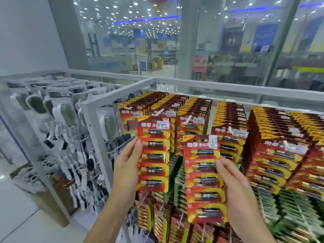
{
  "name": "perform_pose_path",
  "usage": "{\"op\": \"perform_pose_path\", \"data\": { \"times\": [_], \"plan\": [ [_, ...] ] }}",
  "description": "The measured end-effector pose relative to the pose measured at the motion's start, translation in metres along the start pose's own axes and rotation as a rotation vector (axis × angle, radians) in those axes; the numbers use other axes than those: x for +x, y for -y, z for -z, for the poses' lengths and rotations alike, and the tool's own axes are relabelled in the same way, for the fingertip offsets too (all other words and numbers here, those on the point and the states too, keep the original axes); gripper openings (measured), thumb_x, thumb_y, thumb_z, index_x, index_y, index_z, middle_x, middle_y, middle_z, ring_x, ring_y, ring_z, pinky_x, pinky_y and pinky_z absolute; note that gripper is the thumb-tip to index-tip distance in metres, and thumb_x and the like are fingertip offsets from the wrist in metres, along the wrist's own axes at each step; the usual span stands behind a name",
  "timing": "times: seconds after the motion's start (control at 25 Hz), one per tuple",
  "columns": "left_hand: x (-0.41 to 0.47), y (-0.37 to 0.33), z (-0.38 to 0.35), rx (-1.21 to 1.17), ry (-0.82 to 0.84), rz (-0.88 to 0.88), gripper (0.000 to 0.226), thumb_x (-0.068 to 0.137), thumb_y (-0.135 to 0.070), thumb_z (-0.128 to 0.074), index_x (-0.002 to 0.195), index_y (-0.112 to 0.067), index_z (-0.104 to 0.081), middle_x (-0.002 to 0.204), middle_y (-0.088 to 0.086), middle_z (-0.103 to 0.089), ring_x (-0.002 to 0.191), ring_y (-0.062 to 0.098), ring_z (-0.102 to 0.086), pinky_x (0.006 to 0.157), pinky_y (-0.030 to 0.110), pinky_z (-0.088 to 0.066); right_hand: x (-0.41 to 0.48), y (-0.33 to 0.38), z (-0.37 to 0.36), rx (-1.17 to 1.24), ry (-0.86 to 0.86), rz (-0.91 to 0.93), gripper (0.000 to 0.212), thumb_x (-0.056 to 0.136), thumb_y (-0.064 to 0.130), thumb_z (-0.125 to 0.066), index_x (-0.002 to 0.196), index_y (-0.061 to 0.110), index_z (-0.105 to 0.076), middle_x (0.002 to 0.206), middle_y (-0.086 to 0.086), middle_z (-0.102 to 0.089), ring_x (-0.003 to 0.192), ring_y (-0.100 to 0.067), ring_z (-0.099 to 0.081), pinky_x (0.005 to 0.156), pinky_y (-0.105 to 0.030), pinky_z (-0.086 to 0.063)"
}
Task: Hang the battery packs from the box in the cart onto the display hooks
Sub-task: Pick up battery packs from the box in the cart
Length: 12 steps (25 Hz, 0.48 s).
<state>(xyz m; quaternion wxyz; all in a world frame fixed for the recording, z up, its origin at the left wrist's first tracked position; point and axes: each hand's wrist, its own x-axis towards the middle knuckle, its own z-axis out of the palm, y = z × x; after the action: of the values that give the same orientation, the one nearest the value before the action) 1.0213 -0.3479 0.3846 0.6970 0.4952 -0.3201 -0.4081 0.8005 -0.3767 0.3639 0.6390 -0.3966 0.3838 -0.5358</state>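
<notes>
My left hand (127, 165) grips a long red-and-yellow battery pack (154, 155) by its left edge and holds it upright in front of the leftmost hook row. My right hand (235, 186) holds a second, matching battery pack (203, 179) by its right edge, lower and to the right. Both packs carry several batteries in a column and a white price sticker at the top. Behind them the display hooks (188, 120) are loaded with dense rows of the same packs (228, 123). The cart and its box are out of view.
A grey metal rack frame (98, 102) borders the battery display on the left. Past it hang brushes and small tools (57, 120). Green packs (298, 207) fill the lower right rows. A glass wall (210, 50) stands behind the rack.
</notes>
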Motion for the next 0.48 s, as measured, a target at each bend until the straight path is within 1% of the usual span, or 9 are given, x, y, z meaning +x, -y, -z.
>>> {"op": "perform_pose_path", "data": {
  "times": [0.08, 0.16, 0.24, 0.28, 0.36, 0.4, 0.44, 0.48],
  "plan": [
    [0.015, -0.006, 0.004, 0.013, 0.043, -0.016, 0.025, 0.105, -0.035, -0.055, 0.122, -0.029, -0.073, 0.11, 0.006, -0.08, 0.095, 0.032, -0.078, 0.079, 0.047, -0.062, 0.001, 0.0, -0.011, 0.017, -0.025, 0.008, 0.057, 0.056, 0.069, -0.083, 0.109, 0.051, -0.074, 0.137, 0.015, -0.064, 0.131, -0.022, -0.059, 0.113, -0.056, -0.043],
    [0.028, -0.008, 0.008, 0.009, 0.074, -0.014, 0.024, 0.105, -0.034, -0.055, 0.119, -0.029, -0.075, 0.109, 0.008, -0.08, 0.093, 0.035, -0.078, 0.077, 0.048, -0.063, 0.003, -0.001, -0.017, 0.019, -0.056, 0.017, 0.043, 0.057, 0.066, -0.079, 0.098, 0.055, -0.076, 0.14, 0.017, -0.061, 0.134, -0.019, -0.055, 0.116, -0.055, -0.039],
    [0.039, -0.006, 0.01, 0.001, 0.088, -0.006, 0.023, 0.105, -0.034, -0.055, 0.113, -0.031, -0.077, 0.107, 0.009, -0.08, 0.091, 0.034, -0.078, 0.077, 0.048, -0.064, 0.003, -0.003, -0.02, 0.015, -0.083, 0.036, 0.046, 0.054, 0.068, -0.08, 0.098, 0.055, -0.076, 0.142, 0.018, -0.06, 0.136, -0.018, -0.053, 0.118, -0.055, -0.036],
    [0.043, -0.004, 0.012, -0.013, 0.09, 0.003, 0.023, 0.105, -0.033, -0.055, 0.109, -0.032, -0.078, 0.107, 0.008, -0.08, 0.09, 0.033, -0.078, 0.075, 0.047, -0.064, 0.003, -0.004, -0.021, 0.01, -0.098, 0.047, 0.046, 0.055, 0.068, -0.081, 0.099, 0.052, -0.077, 0.141, 0.018, -0.06, 0.137, -0.017, -0.052, 0.118, -0.053, -0.036],
    [0.051, -0.001, 0.014, -0.024, 0.099, 0.023, 0.024, 0.105, -0.032, -0.056, 0.102, -0.035, -0.08, 0.105, 0.006, -0.08, 0.089, 0.03, -0.078, 0.072, 0.043, -0.063, 0.002, -0.003, -0.025, 0.011, -0.114, 0.054, 0.03, 0.066, 0.057, -0.076, 0.094, 0.046, -0.077, 0.137, 0.02, -0.06, 0.136, -0.014, -0.051, 0.115, -0.044, -0.038],
    [0.056, 0.001, 0.015, -0.018, 0.104, 0.027, 0.024, 0.105, -0.032, -0.056, 0.102, -0.035, -0.08, 0.105, 0.005, -0.08, 0.088, 0.029, -0.078, 0.072, 0.043, -0.063, 0.001, -0.003, -0.028, 0.009, -0.127, 0.063, 0.022, 0.069, 0.052, -0.073, 0.09, 0.046, -0.077, 0.137, 0.02, -0.06, 0.136, -0.014, -0.051, 0.113, -0.042, -0.039],
    [0.06, 0.002, 0.014, -0.008, 0.11, 0.028, 0.023, 0.105, -0.032, -0.056, 0.105, -0.033, -0.078, 0.105, 0.005, -0.08, 0.089, 0.028, -0.079, 0.073, 0.043, -0.062, 0.001, -0.003, -0.03, -0.002, -0.13, 0.074, 0.02, 0.069, 0.051, -0.073, 0.087, 0.047, -0.078, 0.137, 0.02, -0.061, 0.135, -0.014, -0.052, 0.113, -0.044, -0.039],
    [0.063, 0.003, 0.013, 0.001, 0.119, 0.024, 0.021, 0.106, -0.032, -0.056, 0.109, -0.031, -0.077, 0.104, 0.004, -0.08, 0.089, 0.027, -0.079, 0.074, 0.043, -0.062, 0.0, -0.002, -0.035, -0.017, -0.118, 0.081, 0.023, 0.067, 0.055, -0.074, 0.088, 0.049, -0.078, 0.137, 0.019, -0.062, 0.134, -0.014, -0.054, 0.115, -0.047, -0.039]
  ]
}}
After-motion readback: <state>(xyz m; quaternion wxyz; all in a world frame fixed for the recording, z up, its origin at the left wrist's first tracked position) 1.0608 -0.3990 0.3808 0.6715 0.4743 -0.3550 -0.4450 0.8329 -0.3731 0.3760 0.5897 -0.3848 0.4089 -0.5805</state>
